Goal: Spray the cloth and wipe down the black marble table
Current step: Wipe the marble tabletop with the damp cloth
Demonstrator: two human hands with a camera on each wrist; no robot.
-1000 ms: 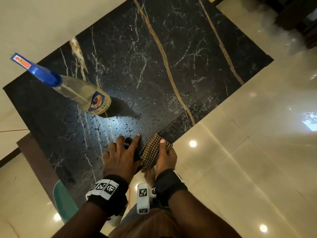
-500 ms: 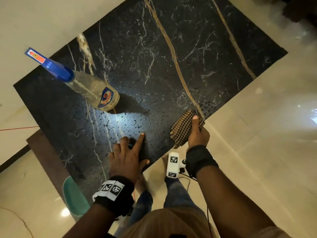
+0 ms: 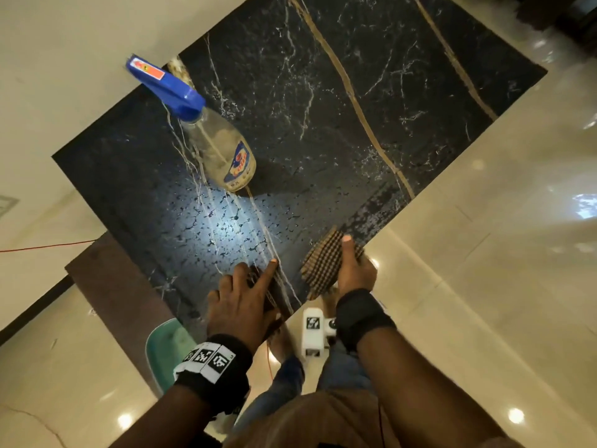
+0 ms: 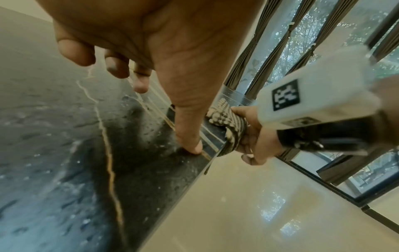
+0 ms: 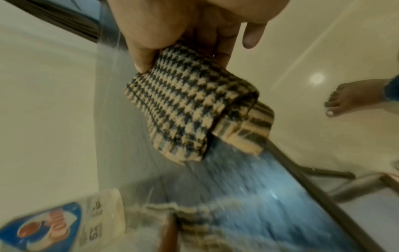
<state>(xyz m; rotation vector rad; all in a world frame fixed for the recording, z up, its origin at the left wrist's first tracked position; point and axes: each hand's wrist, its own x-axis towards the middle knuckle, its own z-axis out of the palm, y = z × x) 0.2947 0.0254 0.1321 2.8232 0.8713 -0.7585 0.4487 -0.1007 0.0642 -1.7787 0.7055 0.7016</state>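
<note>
Cloth [image 3: 324, 265] sits gripped in your right hand [image 3: 353, 273] on the table's [image 3: 323, 108] edge at five o'clock; your left hand [image 3: 240, 305] rests there, fingers spread; bottle [image 3: 223, 150] stands at ten o'clock.

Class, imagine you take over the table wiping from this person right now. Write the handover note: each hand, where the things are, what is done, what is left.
Left hand: open, fingers spread, braced on the table near its front edge.
Right hand: grips the folded checked cloth at the same edge, thumb on top.
Spray bottle: stands on the table behind the hands, untouched.
Done: the surface is beaded with droplets; a smeared strip runs along the edge beyond the cloth.
Left: wipe the beaded middle and the far part of the table.
</note>
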